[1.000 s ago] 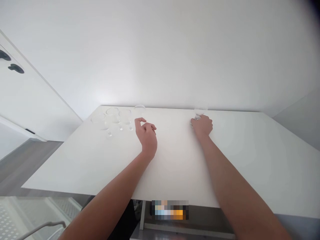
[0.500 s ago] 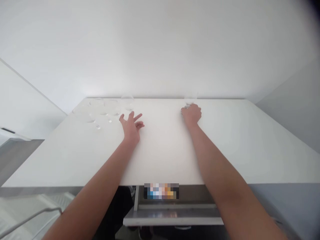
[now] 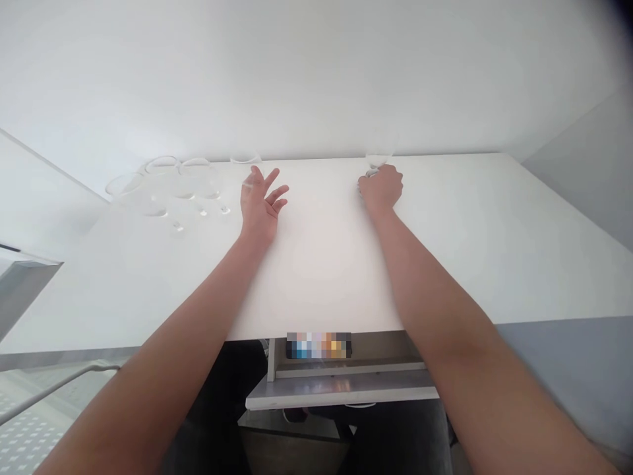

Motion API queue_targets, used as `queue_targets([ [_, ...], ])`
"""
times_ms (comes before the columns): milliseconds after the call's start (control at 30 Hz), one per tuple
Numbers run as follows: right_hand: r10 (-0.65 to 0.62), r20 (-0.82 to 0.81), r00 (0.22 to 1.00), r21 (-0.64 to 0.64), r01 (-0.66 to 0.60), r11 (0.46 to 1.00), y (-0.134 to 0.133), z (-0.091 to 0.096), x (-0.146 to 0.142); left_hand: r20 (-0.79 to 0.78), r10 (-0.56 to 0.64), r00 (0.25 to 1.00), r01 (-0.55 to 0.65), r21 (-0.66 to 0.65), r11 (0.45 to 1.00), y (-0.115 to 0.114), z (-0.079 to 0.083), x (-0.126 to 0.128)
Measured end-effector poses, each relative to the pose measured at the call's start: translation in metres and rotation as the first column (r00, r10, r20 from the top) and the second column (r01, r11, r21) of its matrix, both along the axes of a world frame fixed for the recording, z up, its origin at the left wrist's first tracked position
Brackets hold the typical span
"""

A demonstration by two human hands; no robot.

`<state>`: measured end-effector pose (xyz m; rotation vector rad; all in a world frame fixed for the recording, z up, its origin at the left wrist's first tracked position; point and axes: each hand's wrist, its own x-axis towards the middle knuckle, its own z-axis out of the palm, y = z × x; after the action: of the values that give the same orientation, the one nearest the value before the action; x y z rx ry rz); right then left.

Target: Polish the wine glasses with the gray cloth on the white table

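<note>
The right hand is curled into a fist at the far edge of the desk, to the right of the desk's middle, clamped around the lower part of a clear stemmed glass. The bowl shows above the knuckles; the foot is hidden by the hand.

The left hand is well apart from the right, over the far part of the desk, left of its middle, with its fingers spread. Just beside these fingers, at the desk's far edge, is a second glass, partly covered by them; whether they touch it I cannot tell. Three more glasses are grouped close together at the far left of the desk, their stems and feet faint against the white top.

A white wall rises behind the desk. Under its near edge, around the middle, a drawer is pulled out, with a pixelated patch inside. Below the desk's near left is a curved rod.
</note>
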<state>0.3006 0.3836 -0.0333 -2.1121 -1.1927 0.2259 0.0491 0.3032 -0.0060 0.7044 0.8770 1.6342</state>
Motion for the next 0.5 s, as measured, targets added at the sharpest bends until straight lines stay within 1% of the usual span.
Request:
queue_targets([
  [167,0.009,0.016,1.000,-0.012,-0.009,1.000,-0.002,0.004,0.000,0.021,-0.062,0.998,0.060,0.089,0.994,0.023,0.003,0.028],
  [233,0.009,0.015,1.000,-0.021,-0.008,1.000,-0.002,0.005,0.000,0.024,-0.107,0.994,0.102,0.140,0.985,0.033,-0.001,0.034],
  [300,0.007,0.022,1.000,-0.016,-0.007,1.000,-0.001,0.004,0.000,-0.010,-0.126,0.992,0.126,0.184,0.975,0.039,-0.006,0.037],
  [367,0.006,0.044,0.999,-0.015,-0.005,1.000,0.001,0.002,0.000,-0.082,-0.100,0.992,0.114,0.196,0.974,0.042,-0.011,0.038],
  [500,0.002,0.103,0.995,-0.034,0.002,0.999,-0.002,0.004,0.003,-0.276,0.021,0.961,0.029,0.177,0.984,0.038,-0.017,0.042],
])
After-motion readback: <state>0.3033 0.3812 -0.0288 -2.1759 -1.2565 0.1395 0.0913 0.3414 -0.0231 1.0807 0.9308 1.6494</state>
